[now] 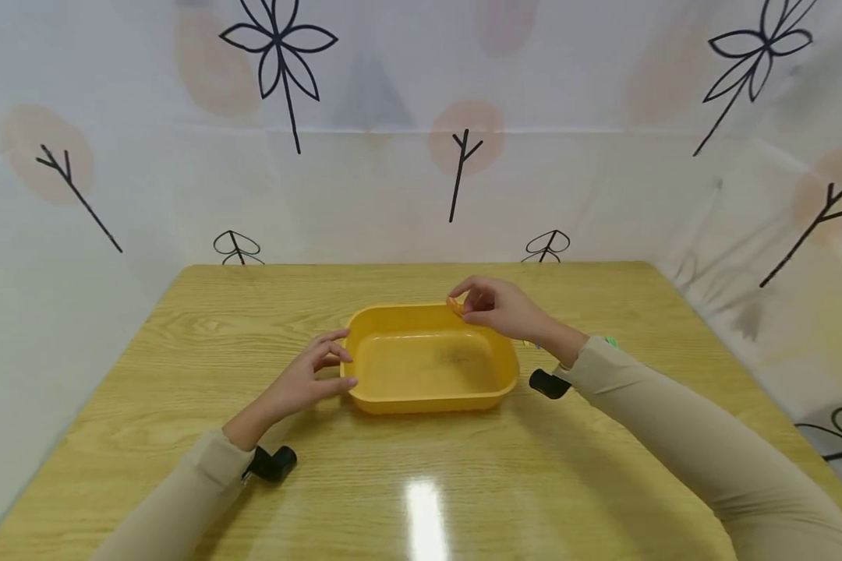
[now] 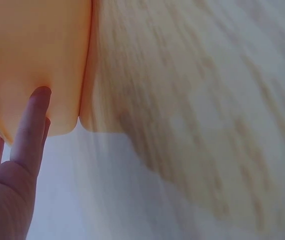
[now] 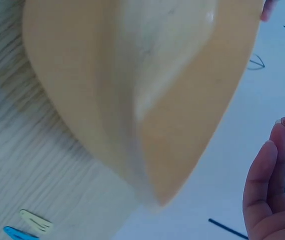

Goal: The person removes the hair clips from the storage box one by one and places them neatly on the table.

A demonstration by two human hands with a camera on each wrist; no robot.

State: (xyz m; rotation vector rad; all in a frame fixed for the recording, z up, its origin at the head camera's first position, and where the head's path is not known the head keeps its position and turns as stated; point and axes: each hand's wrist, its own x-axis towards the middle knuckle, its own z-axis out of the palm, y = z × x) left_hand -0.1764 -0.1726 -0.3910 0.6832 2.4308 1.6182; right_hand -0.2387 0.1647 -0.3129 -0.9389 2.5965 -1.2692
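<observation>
A yellow plastic basin (image 1: 424,405) rests on the wooden table. My left hand (image 1: 312,370) is at its left end, fingers spread and lightly bent, with the fingertips right at the rim. In the left wrist view a straight digit of this hand (image 2: 20,165) touches the basin's wall (image 2: 42,40). Over the far right part of the rim, my right hand (image 1: 501,308) pinches a small orange hair clip (image 1: 455,306) between thumb and fingers. The right wrist view shows this hand (image 3: 277,185) beyond the basin's corner (image 3: 177,150), the clip mostly hidden by the fingertips.
Right of the basin, a yellow hair clip (image 3: 36,221) and a blue hair clip (image 3: 20,233) lie on the table. A green piece (image 1: 611,341) shows beside the right sleeve. Behind the table (image 1: 252,296) hangs a white cloth (image 1: 372,187) printed with plants.
</observation>
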